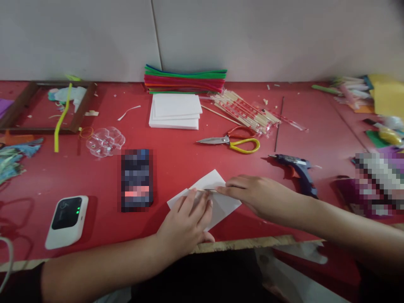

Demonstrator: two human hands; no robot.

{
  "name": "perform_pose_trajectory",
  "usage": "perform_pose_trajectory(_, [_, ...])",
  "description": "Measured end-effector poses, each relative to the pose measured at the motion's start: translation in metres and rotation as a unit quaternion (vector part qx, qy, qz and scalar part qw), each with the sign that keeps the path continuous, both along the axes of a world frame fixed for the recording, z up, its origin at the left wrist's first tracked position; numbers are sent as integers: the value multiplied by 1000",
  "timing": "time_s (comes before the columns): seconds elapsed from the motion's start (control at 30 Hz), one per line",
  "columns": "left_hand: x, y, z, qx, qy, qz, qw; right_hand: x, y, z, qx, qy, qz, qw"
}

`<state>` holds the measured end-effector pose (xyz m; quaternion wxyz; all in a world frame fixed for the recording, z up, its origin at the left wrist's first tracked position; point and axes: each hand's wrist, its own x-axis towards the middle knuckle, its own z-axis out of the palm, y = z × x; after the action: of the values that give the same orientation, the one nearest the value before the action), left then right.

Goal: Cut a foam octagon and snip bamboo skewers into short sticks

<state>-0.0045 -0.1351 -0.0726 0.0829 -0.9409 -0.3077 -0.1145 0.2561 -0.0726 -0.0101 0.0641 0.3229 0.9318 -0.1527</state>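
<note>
A white sheet of paper (215,177) lies turned cornerwise on the red table near its front edge. Across its middle runs a thin, pale stick-like piece (202,190), dark towards its right end; I cannot make out its exact kind. My left hand (186,221) rests on the paper's lower left part, fingers stretched and apart, with fingertips touching the thin stick. At the stick's right end, my right hand (252,191) has its fingers closed together in a pinch. The fingers hide part of the stick and paper.
Beyond the paper lie scissors (229,141), stacked white paper (176,110), coloured pipe cleaners (186,80) and wrapped sticks (243,109). A glue gun (295,164) is on the right. Leftward are a phone (136,180), a white device (67,222) and a frame (74,122).
</note>
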Motion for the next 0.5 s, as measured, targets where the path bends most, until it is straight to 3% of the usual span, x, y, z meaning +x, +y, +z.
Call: perform_pose_trajectory(0.5, [0, 0, 2, -6, 7, 2, 1000, 8, -2, 3, -16, 10, -15, 1000])
